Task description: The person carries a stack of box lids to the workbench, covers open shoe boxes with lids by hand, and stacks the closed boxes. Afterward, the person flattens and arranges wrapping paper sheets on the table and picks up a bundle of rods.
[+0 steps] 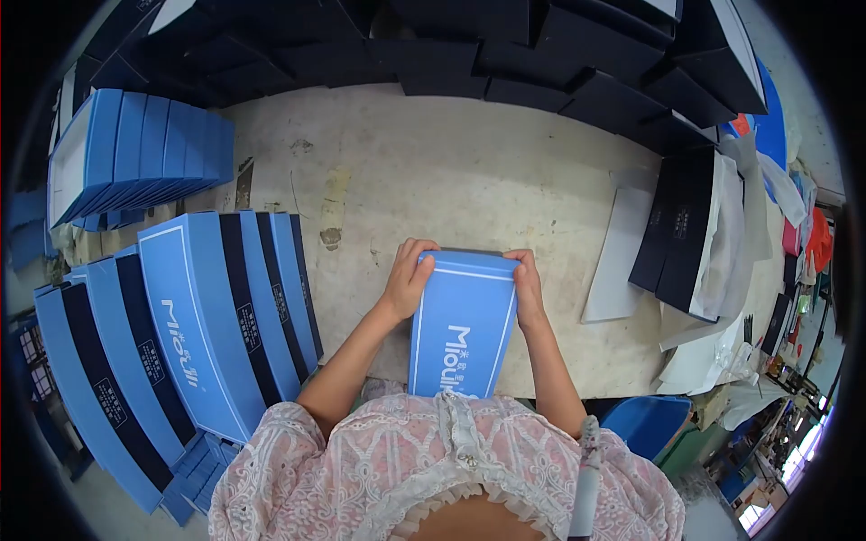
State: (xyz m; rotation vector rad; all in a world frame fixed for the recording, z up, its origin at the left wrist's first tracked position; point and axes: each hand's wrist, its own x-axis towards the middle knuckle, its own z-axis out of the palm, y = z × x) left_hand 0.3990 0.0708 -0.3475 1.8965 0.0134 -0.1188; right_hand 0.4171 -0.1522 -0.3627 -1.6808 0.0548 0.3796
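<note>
A blue cardboard box (469,311) with white lettering and a thin white border lies in front of my body, its near end hidden against my chest. My left hand (411,278) grips the far left corner, thumb on the top face. At the far right corner, my right hand (528,284) holds the box with its thumb on top and fingers down the side. Both hands press the box between them over the worktable (379,198).
Blue boxes with dark bands (244,307) stand in a row at the left, with a stack of blue box parts (144,149) behind. Dark boxes (433,68) line the back. At the right are a dark box (677,225) and white paper sheets (618,257).
</note>
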